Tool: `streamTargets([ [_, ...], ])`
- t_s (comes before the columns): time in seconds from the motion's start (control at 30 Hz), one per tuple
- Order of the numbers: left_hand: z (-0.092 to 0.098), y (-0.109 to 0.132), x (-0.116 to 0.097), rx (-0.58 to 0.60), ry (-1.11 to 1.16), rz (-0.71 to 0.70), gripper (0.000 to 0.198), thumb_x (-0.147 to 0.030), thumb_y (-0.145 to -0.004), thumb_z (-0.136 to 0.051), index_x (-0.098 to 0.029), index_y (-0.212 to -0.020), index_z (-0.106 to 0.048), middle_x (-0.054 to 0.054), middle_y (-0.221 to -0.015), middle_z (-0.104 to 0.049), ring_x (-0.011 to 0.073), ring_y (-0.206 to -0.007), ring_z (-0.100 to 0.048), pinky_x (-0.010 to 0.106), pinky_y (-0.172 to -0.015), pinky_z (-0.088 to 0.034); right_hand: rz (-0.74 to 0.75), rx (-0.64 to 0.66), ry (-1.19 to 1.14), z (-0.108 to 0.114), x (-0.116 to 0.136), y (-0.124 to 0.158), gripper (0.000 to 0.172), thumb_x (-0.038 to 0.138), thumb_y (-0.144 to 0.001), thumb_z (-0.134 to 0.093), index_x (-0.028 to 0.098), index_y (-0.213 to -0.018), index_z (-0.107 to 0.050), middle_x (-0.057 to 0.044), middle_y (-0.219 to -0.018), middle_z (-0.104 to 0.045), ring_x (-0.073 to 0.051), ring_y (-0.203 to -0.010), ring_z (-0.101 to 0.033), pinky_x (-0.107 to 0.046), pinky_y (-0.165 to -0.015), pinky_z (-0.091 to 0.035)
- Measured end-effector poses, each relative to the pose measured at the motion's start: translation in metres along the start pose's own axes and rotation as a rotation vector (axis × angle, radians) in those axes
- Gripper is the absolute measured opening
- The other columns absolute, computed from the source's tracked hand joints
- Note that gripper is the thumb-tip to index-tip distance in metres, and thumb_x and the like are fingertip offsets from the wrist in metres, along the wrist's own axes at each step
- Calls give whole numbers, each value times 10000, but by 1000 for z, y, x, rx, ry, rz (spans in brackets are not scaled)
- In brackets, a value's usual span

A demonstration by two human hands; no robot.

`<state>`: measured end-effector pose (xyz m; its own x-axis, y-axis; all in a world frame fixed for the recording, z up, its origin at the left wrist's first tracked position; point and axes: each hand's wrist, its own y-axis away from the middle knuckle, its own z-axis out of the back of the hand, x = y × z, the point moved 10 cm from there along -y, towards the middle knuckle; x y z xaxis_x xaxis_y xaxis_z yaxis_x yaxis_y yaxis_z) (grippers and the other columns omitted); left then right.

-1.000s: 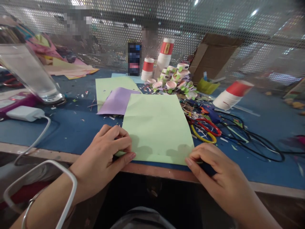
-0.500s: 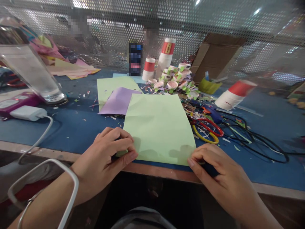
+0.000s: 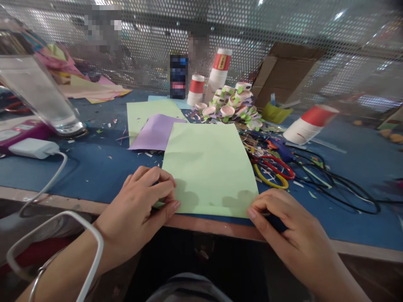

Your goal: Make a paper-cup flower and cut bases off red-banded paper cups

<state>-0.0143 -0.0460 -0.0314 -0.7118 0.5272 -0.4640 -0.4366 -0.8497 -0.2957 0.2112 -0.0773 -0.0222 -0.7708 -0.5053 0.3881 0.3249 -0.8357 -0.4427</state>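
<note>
A light green sheet of paper (image 3: 210, 167) lies in front of me, its near edge close to the table's front edge. A narrow strip along that near edge looks folded over. My left hand (image 3: 147, 201) pinches the near left corner between thumb and curled fingers. At the near right corner, my right hand (image 3: 280, 218) pinches the paper with thumb and forefinger. Beneath the sheet's left side lies a purple sheet (image 3: 154, 132), itself on top of another green sheet (image 3: 138, 113).
Right of the paper are scissors (image 3: 273, 170) with red and yellow handles, and black cables (image 3: 340, 188). Behind stand paper cups (image 3: 197, 90) and a heap of small paper-trimmed pieces (image 3: 227, 111). A water bottle (image 3: 47, 92) and white charger (image 3: 34, 147) are at left.
A folded strip now shows along the paper's near edge, where it looked flat before. Both hands keep nearly the same place; the view has shifted slightly.
</note>
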Motion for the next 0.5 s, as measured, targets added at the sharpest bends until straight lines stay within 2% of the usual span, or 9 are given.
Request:
streamTargets([
  [0.17, 5, 2, 2, -71, -44, 25, 230, -311, -955, -578, -222, -743, -577, 67, -1037, -641, 278, -1002, -524, 452, -863, -452, -5, 5, 13, -1, -1, -1, 177, 221, -1004, -565, 241, -829, -556, -19, -809, -586, -188, -782, -569, -331, -685, -465],
  [0.5, 17, 17, 5, -184, -226, 97, 267, -349, -985, -533, -245, -745, -582, 78, -1108, -670, 329, -1031, -504, 477, -774, -343, -7, 24, 19, -3, -1, -2, 180, 206, -1007, -545, 234, -830, -546, -15, -813, -580, -184, -785, -552, -334, -695, -451],
])
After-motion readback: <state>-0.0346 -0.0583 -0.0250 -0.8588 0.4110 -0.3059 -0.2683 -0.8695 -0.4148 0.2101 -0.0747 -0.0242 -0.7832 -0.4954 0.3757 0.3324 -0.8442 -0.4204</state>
